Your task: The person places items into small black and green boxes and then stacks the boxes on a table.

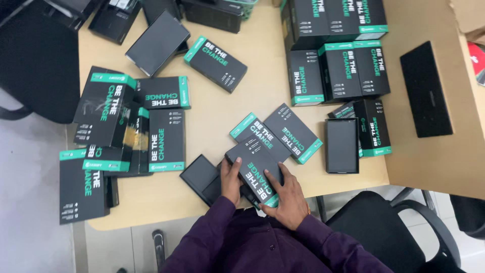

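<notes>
At the near edge of the pale wooden table (pixel 212 121), both hands close on one black box with green end bands (pixel 254 169) — the left hand (pixel 231 182) clasps its left long side with the fingers curled over the top, and the right hand (pixel 290 199) holds its lower right corner, fingers spread along the edge. Just left of that box lies a plain black tray (pixel 200 174), which seems to pass beneath it — the overlap is hard to make out — while two more green-banded boxes (pixel 283 132) lie just beyond it.
</notes>
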